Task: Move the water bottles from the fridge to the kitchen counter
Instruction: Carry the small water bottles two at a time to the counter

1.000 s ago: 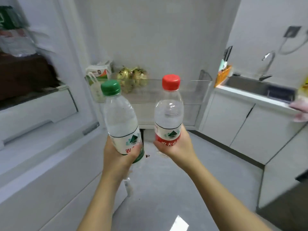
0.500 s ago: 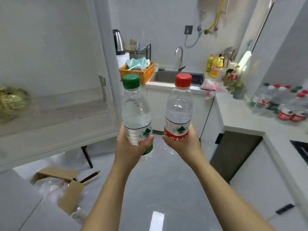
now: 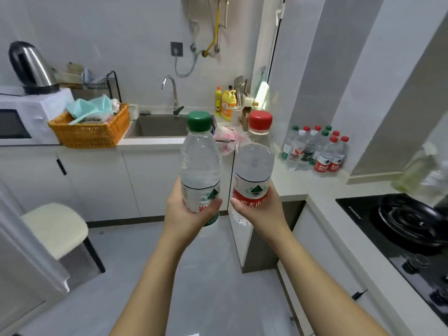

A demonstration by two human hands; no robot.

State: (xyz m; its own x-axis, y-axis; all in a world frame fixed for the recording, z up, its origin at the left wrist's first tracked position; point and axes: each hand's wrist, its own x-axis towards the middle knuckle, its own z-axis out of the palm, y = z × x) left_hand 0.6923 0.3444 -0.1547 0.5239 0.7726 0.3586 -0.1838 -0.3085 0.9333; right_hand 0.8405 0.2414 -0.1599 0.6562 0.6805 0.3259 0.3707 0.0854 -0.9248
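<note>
Left hand [image 3: 188,212] grasps green-capped bottle [image 3: 200,163], right hand [image 3: 259,209] grasps red-capped bottle [image 3: 254,163], both upright, counter [image 3: 303,187] beyond.

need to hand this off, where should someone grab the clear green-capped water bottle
Probably the bare ribbed upper body of the clear green-capped water bottle, just below the cap, coming from the far side. It stands upright, and the left hand wraps its labelled lower half.

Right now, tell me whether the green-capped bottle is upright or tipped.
Upright: the green-capped bottle stands vertical, cap on top, gripped low by the left hand.
</note>
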